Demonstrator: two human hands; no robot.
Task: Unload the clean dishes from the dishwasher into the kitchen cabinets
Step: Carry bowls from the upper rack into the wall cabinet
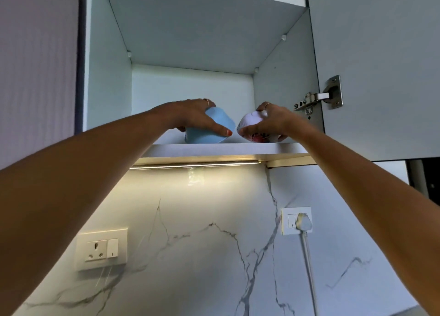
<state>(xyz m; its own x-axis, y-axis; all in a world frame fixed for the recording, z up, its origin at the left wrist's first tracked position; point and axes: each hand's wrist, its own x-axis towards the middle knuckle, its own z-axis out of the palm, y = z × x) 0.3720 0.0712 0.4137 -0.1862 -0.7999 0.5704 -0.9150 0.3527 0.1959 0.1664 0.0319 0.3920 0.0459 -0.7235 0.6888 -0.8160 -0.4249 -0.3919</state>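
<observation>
Both bowls sit at the front edge of the cabinet's bottom shelf (214,148), rims tilted toward each other, close but apart. The left hand (190,115) has its grip curled over the blue bowl (212,129); the right hand (271,121) clasps the floral bowl (256,131). Each bowl lies just under its grip, with room deeper on the shelf.
</observation>
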